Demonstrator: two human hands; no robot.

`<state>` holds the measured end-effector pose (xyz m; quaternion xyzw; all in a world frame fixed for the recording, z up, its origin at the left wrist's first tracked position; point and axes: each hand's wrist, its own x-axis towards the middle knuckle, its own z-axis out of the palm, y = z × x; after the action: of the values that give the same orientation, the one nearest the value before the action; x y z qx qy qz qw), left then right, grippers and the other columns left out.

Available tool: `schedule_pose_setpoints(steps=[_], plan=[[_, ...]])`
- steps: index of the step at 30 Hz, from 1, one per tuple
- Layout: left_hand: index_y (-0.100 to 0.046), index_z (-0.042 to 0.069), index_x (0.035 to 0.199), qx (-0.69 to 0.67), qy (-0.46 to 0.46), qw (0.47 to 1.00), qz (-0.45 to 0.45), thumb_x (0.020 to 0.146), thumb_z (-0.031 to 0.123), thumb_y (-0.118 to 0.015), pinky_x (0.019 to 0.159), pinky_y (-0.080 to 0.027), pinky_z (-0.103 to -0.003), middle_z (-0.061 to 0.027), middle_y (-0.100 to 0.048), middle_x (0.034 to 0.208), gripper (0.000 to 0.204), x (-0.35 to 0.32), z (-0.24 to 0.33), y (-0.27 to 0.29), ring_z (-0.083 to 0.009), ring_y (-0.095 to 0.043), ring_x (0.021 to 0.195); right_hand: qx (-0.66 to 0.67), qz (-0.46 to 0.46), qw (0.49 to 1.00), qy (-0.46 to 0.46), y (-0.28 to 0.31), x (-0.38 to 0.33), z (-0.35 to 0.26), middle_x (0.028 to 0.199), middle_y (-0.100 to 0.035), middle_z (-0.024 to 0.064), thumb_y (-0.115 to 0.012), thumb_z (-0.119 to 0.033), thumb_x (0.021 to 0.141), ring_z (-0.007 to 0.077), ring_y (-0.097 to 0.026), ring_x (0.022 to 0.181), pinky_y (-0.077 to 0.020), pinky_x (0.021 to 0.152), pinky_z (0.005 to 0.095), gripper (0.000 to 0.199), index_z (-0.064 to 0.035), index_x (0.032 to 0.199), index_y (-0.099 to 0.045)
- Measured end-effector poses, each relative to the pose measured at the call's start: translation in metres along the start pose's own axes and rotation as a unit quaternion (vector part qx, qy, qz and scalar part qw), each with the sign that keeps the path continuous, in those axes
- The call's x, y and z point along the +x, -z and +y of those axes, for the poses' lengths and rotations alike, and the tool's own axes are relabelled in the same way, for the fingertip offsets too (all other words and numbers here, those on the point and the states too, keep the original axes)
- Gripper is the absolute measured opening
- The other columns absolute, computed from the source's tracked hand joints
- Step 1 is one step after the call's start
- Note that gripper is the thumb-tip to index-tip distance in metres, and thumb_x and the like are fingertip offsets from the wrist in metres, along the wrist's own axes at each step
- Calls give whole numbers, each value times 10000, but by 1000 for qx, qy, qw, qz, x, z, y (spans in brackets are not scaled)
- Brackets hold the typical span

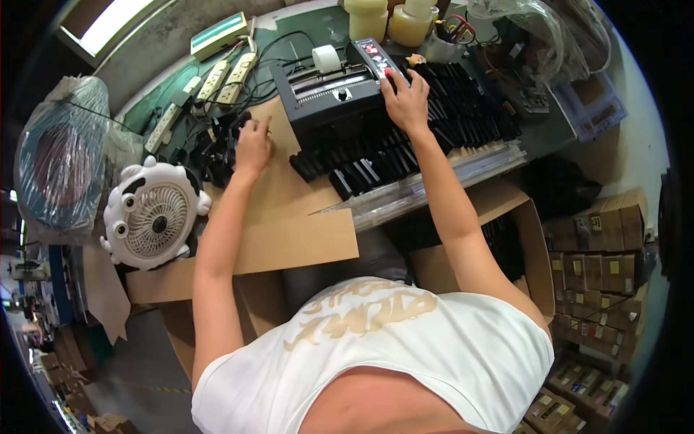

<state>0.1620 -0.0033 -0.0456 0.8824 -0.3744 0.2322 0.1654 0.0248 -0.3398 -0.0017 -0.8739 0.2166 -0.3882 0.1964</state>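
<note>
The right hand (407, 101) lies flat, fingers spread, on black strips (463, 108) just below the black machine's (329, 98) red-buttoned panel (376, 56). The left hand (253, 145) curls loosely shut on small black parts (220, 148) beside cardboard (289, 231). Farther right, brown cartons (593, 275) carry yellow square labels.

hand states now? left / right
Left hand: closed on small black parts.
Right hand: open, fingers on the black machine, holding nothing.

Two hands, one black machine (329, 98), one white fan (153, 215), three power strips (217, 78), two cream jars (369, 16).
</note>
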Motion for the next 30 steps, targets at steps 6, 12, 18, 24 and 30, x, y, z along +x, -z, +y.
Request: schedule_pose_setpoints(steps=[6,12,18,24,30], plan=[[-544,120,1271,-497,317,806,-50,856,54,-629,810,-549,-316,-117,-577,1100,429,-34,35,79,-229,-598,938,1,-23,999,28,-2,7,9,1427,-421,217,-516,-495,952,422,-348,1321,-354,1073,498,436,-226,1278,-623],[-524,46,1243,-839,396,369,47,919,60,-574,903,-561,-300,-135,-581,1143,329,-85,86,121,-241,-612,1007,27,54,998,16,-2,-18,-8,1401,-449,212,-529,-464,954,417,-358,1305,-333,1081,498,393,-215,1227,-662],[-515,27,1111,-886,417,202,8,916,27,-536,906,-568,-328,-168,-577,1180,196,-107,112,132,-300,-604,1146,31,39,999,0,-8,12,2,1352,-493,218,-551,-424,952,411,-393,1271,-336,1073,487,369,-146,1144,-700],[-518,24,1162,-865,374,333,-29,939,64,-526,928,-566,-356,-204,-610,1202,226,-116,122,123,-315,-611,1167,66,109,990,55,9,-17,-13,1214,-544,187,-596,-361,934,365,-464,1122,-393,976,455,319,-56,979,-677],[-532,27,1183,-810,360,455,-83,968,109,-508,837,-581,-286,-192,-672,1077,232,-101,148,122,-291,-664,1076,413,-156,805,-396,21,-60,-53,698,-547,-12,-667,-296,909,122,-494,641,-425,634,269,229,-69,875,-657]])
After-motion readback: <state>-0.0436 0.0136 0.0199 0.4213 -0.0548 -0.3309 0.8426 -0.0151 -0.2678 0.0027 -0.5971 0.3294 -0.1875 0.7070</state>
